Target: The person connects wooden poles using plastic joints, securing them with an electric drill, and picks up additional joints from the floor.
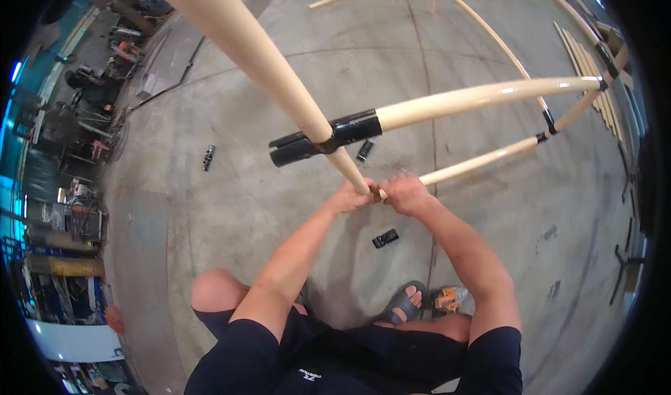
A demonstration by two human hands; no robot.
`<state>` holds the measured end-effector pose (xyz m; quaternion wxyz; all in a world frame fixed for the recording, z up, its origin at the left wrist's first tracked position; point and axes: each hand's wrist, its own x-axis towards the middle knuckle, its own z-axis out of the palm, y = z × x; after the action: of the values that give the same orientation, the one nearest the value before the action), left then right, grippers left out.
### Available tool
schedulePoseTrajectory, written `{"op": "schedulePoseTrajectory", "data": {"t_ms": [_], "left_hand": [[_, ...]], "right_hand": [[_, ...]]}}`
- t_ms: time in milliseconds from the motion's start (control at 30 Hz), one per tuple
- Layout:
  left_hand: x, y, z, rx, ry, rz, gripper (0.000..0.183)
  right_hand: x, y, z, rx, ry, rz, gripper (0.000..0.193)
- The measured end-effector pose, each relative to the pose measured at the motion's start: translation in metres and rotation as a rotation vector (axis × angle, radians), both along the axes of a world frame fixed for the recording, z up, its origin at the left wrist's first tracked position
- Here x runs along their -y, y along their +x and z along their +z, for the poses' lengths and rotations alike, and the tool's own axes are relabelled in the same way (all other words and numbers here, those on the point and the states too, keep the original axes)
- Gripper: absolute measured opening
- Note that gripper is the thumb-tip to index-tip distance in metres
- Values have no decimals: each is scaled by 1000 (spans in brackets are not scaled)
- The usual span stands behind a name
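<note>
A frame of pale wooden poles stands on the concrete floor in front of me. One upright pole (237, 32) runs from the top of the view down to my hands. A horizontal pole (482, 96) meets it at a black connector sleeve (328, 138). A lower pole (482, 160) runs right from the joint at my hands. My left hand (351, 198) grips the upright pole just below the sleeve. My right hand (404, 192) is closed on the joint where the lower pole meets it. Both hands touch each other there.
Loose black connectors lie on the floor (385, 238), (208, 157), (364, 150). An orange power tool (448, 299) rests by my sandalled foot (409, 304). Spare poles (583, 60) lie at the right. Machinery and clutter (77, 136) line the left wall.
</note>
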<state>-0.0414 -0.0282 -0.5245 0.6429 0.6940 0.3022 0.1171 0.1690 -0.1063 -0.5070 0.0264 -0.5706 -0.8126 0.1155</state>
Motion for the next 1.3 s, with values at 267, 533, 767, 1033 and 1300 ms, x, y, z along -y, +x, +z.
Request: {"op": "schedulePoseTrajectory", "data": {"t_ms": [267,533,767,1033,1300], "left_hand": [[12,0,2,-115,113,54,45],[45,8,-42,-207,210,376,37],[44,-18,-50,-17,131,394,30],[61,-6,-30,-84,348,582,21],[32,-23,-11,-264,412,274,27]], "right_hand": [[2,2,-9,38,70,-16,22],[-8,1,10,32,24,-48,29],[6,3,6,-24,66,-47,33],[-9,-14,34,25,39,-147,23],[-2,-9,29,30,-38,-180,29]]}}
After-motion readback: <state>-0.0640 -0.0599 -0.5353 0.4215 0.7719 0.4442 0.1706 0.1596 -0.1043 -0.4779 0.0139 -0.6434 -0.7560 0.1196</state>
